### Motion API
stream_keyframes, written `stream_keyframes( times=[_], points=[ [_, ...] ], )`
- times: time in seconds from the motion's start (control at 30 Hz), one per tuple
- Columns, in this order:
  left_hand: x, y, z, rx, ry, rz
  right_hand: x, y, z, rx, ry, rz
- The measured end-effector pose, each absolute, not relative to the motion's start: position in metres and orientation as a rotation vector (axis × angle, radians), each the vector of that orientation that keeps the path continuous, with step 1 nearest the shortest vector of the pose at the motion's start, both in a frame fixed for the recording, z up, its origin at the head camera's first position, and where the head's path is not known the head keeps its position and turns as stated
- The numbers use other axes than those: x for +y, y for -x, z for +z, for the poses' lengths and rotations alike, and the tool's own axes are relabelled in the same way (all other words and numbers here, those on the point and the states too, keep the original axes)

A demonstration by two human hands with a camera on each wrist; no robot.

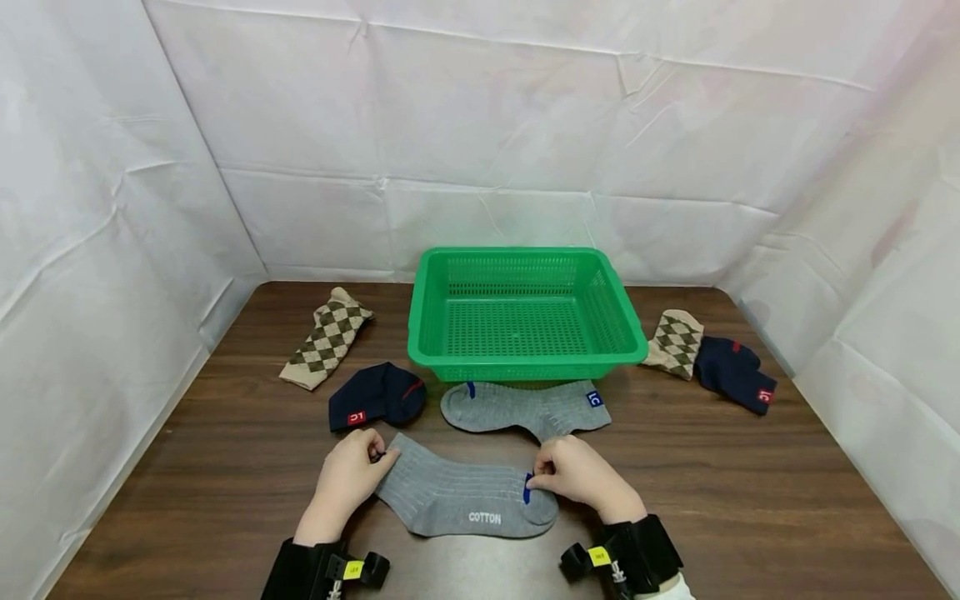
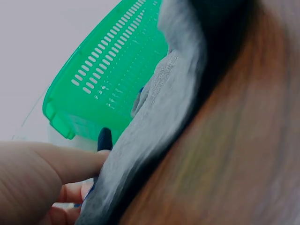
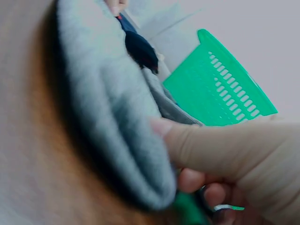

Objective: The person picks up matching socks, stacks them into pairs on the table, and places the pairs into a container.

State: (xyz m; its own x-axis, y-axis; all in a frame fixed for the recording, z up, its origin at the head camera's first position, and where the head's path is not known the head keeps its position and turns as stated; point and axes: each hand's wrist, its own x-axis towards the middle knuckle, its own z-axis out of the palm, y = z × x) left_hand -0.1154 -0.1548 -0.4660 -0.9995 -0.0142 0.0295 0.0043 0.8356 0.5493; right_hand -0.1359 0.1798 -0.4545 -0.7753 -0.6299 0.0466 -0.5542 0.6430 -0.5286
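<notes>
A grey sock [image 1: 472,496] marked COTTON is stretched sideways between both hands near the table's front. My left hand [image 1: 352,468] pinches its cuff corner, and my right hand [image 1: 583,477] pinches the upper edge by the blue stripe at the toe. In the left wrist view the thumb [image 2: 79,164] presses on the grey fabric; the right wrist view has the other thumb [image 3: 187,140] against the toe end. Just beyond lies a second grey sock [image 1: 517,407] with a blue label, in front of the basket. A folded navy sock [image 1: 378,396] is close to my left hand.
At the back of the brown table [image 1: 225,467] stands a green plastic basket [image 1: 525,367]. An argyle sock [image 1: 327,337] lies to its left. Right of it are another argyle sock [image 1: 677,343] and a navy sock [image 1: 731,371], side by side. White sheeting [image 1: 480,125] encloses the table.
</notes>
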Motion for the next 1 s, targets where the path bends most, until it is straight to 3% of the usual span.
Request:
stream_keyframes(
  times=[0.27, 0.7, 1.0],
  points=[
    [-0.146, 0.113, -0.469, -2.984, 0.174, -0.837, 0.201, 0.14, -0.449, 2.634, 0.82, -0.907],
    [-0.122, 0.112, -0.476, -2.936, 0.362, -0.943, 0.227, 0.144, -0.461, 2.615, 0.824, -1.133],
    [-0.122, 0.11, -0.481, -2.899, 0.405, -0.946, 0.237, 0.145, -0.464, 2.771, 0.668, -1.042]
  ],
)
